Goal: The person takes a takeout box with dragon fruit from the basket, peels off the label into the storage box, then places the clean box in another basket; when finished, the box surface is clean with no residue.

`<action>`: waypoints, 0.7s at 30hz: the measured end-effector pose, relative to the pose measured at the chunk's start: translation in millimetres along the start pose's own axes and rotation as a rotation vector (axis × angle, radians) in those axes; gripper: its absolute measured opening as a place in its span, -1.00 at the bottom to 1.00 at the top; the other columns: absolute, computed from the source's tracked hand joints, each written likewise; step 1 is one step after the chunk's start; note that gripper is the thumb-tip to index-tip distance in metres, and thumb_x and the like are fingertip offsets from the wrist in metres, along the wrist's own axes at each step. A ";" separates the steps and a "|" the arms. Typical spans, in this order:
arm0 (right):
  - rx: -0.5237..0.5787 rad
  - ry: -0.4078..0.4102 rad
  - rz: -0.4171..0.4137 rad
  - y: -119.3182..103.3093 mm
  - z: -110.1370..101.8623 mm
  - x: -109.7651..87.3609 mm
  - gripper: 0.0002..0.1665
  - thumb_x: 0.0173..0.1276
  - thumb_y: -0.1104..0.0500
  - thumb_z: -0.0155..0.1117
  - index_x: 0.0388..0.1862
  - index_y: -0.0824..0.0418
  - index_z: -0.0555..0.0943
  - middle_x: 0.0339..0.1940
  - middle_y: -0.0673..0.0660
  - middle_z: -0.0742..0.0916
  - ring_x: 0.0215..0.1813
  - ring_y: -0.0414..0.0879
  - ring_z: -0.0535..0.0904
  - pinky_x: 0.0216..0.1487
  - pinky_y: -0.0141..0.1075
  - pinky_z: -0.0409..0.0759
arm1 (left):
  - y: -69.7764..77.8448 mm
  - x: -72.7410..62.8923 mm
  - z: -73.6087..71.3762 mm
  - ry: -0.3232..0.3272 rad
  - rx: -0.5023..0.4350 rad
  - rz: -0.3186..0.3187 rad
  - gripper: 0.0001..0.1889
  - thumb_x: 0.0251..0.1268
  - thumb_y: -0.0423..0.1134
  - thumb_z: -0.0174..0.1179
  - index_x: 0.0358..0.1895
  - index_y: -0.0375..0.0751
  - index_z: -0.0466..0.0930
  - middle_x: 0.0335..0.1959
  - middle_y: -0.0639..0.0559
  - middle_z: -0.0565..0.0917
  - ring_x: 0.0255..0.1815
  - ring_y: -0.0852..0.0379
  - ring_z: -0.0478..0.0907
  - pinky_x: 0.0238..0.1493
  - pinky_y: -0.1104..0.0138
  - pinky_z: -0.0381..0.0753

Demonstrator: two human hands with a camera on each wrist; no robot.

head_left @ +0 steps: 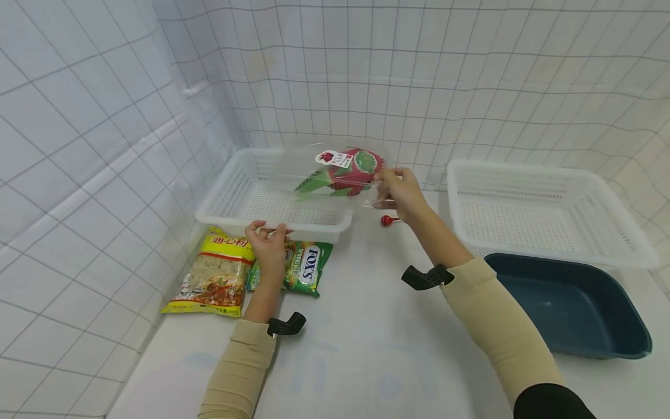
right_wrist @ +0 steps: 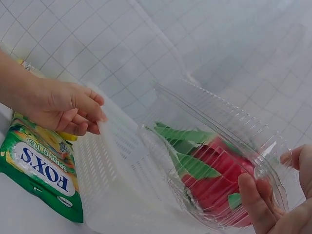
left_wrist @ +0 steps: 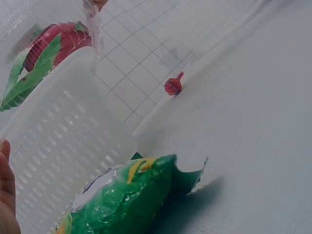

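My right hand (head_left: 402,193) grips one end of a clear plastic clamshell box (right_wrist: 214,165), holding it above the left white basket (head_left: 319,228). Inside the box show red and green pieces that look like fruit with leaves, and a white label is on the lid. At the near rim of that basket, my left hand (head_left: 269,251) pinches the edge between thumb and fingers. Below this hand lies a green FOX'S bag (head_left: 307,267), partly hidden by the wrist. Left of it is a yellow-edged food bag (head_left: 216,273).
A small red lollipop (head_left: 386,220) lies on the white table (head_left: 356,349), right of the left basket. Farther right stand a second white basket (head_left: 549,247) and, before it, a dark blue tub (head_left: 570,308). Grid-patterned sheets (head_left: 335,70) line the back and left.
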State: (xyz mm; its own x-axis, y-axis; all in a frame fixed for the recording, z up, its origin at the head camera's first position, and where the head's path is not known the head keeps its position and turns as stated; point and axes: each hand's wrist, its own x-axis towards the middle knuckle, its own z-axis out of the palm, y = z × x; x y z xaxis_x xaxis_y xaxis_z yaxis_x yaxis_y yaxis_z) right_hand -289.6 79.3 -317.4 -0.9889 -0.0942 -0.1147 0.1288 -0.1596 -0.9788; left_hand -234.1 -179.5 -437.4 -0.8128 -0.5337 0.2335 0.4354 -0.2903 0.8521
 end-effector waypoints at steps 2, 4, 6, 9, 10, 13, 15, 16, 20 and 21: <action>0.003 -0.004 -0.002 -1.8 -8.7 -3.7 -0.55 0.41 0.19 0.06 0.17 0.29 0.18 -0.47 0.09 0.47 -0.65 -0.22 0.40 -0.41 -0.30 0.69 | -0.8 -0.4 0.4 0.004 0.011 -0.012 -0.61 0.32 -0.56 0.11 -0.01 -0.15 0.14 -0.29 -0.19 0.45 -0.52 0.10 0.61 -0.61 0.43 0.51; -0.002 -0.004 -0.007 -3.5 -17.8 -7.4 -0.59 0.43 0.19 0.02 0.15 0.28 0.18 -0.47 0.08 0.47 -0.66 -0.23 0.41 -0.39 -0.29 0.69 | -2.2 -0.6 1.3 0.008 0.015 -0.020 -0.61 0.32 -0.56 0.11 0.00 -0.14 0.14 -0.29 -0.18 0.45 -0.52 0.10 0.61 -0.62 0.44 0.50; -0.014 0.004 -0.013 -6.2 -26.5 -12.2 -0.63 0.44 0.19 0.00 0.12 0.26 0.17 -0.48 0.07 0.45 -0.66 -0.24 0.40 -0.39 -0.30 0.69 | -3.0 -1.4 2.4 0.006 0.027 -0.024 -0.61 0.33 -0.54 0.12 0.00 -0.14 0.14 -0.29 -0.16 0.46 -0.52 0.11 0.61 -0.61 0.44 0.50; -0.033 0.008 -0.020 -10.3 -37.8 -19.5 -0.68 0.44 0.21 -0.04 0.08 0.23 0.17 -0.47 0.07 0.43 -0.66 -0.24 0.39 -0.40 -0.31 0.68 | -3.2 -2.1 4.1 0.003 0.034 -0.021 -0.61 0.34 -0.52 0.13 0.01 -0.15 0.14 -0.30 -0.14 0.46 -0.51 0.12 0.61 -0.56 0.43 0.54; -0.039 0.008 -0.024 -11.7 -41.1 -22.3 -0.69 0.44 0.22 -0.04 0.07 0.24 0.17 -0.47 0.06 0.43 -0.65 -0.24 0.39 -0.40 -0.32 0.68 | -2.9 -2.2 4.2 -0.001 0.042 -0.022 -0.62 0.34 -0.51 0.14 0.02 -0.16 0.14 -0.30 -0.13 0.46 -0.52 0.11 0.61 -0.58 0.43 0.52; -0.046 0.008 -0.024 -14.7 -50.6 -29.9 -0.73 0.44 0.23 -0.03 0.03 0.22 0.19 -0.49 0.06 0.44 -0.65 -0.24 0.39 -0.41 -0.32 0.68 | -2.4 -1.8 4.0 -0.005 0.058 -0.037 -0.61 0.35 -0.48 0.15 0.02 -0.13 0.14 -0.30 -0.11 0.48 -0.53 0.08 0.58 -0.69 0.44 0.43; -0.046 0.013 -0.021 -15.8 -56.4 -34.3 -0.75 0.42 0.24 -0.02 0.01 0.21 0.22 -0.51 0.05 0.45 -0.65 -0.24 0.40 -0.41 -0.31 0.68 | -1.9 -1.6 3.7 -0.006 0.059 -0.045 -0.61 0.35 -0.47 0.15 0.02 -0.12 0.14 -0.29 -0.10 0.49 -0.54 0.06 0.58 -0.72 0.44 0.40; -0.046 0.011 -0.020 -16.0 -59.3 -36.4 -0.77 0.43 0.23 -0.02 0.00 0.21 0.23 -0.50 0.05 0.45 -0.65 -0.24 0.40 -0.41 -0.31 0.68 | -1.7 -1.4 3.6 -0.004 0.057 -0.044 -0.61 0.34 -0.48 0.15 0.02 -0.12 0.14 -0.29 -0.10 0.48 -0.53 0.06 0.58 -0.70 0.44 0.42; -0.061 0.004 -0.005 -15.2 -71.6 -44.5 -0.78 0.47 0.20 -0.03 0.01 0.21 0.23 -0.43 0.07 0.44 -0.64 -0.25 0.39 -0.37 -0.32 0.68 | -0.6 -2.2 3.3 0.002 0.034 -0.033 -0.61 0.33 -0.51 0.14 0.02 -0.14 0.14 -0.30 -0.10 0.45 -0.49 0.07 0.61 -0.55 0.43 0.54; -0.066 0.001 -0.001 -14.9 -74.9 -46.8 -0.77 0.48 0.19 -0.04 0.01 0.21 0.23 -0.40 0.08 0.44 -0.63 -0.25 0.39 -0.36 -0.32 0.68 | -0.4 -2.5 3.2 0.002 0.030 -0.032 -0.61 0.33 -0.52 0.14 0.02 -0.16 0.14 -0.31 -0.10 0.44 -0.48 0.06 0.62 -0.51 0.42 0.56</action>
State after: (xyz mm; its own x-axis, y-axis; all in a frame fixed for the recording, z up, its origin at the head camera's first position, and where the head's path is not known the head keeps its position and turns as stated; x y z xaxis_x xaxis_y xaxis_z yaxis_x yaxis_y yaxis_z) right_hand -250.8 159.7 -310.1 -0.9891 -0.0928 -0.1141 0.1228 -0.0944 -0.9879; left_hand -233.4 -175.5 -436.8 -0.8253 -0.5260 0.2055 0.3979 -0.2835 0.8725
